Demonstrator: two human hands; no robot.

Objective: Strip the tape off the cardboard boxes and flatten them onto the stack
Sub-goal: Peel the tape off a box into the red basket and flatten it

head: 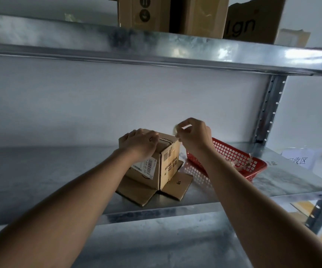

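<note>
A small brown cardboard box (pixel 168 163) stands on the metal shelf (pixel 49 180), its bottom flaps splayed flat around it and white barcode labels on its sides. My left hand (pixel 139 145) rests on top of the box with curled fingers gripping its upper edge. My right hand (pixel 192 135) is raised just above the box's right top corner and pinches a strip of clear tape (pixel 175 130) that still runs down to the box.
A red plastic mesh basket (pixel 233 157) with tape scraps in it sits right of the box. Several larger cardboard boxes (pixel 195 14) stand on the upper shelf (pixel 156 49). A steel upright (pixel 268 109) and a paper sign (pixel 297 160) are at the right.
</note>
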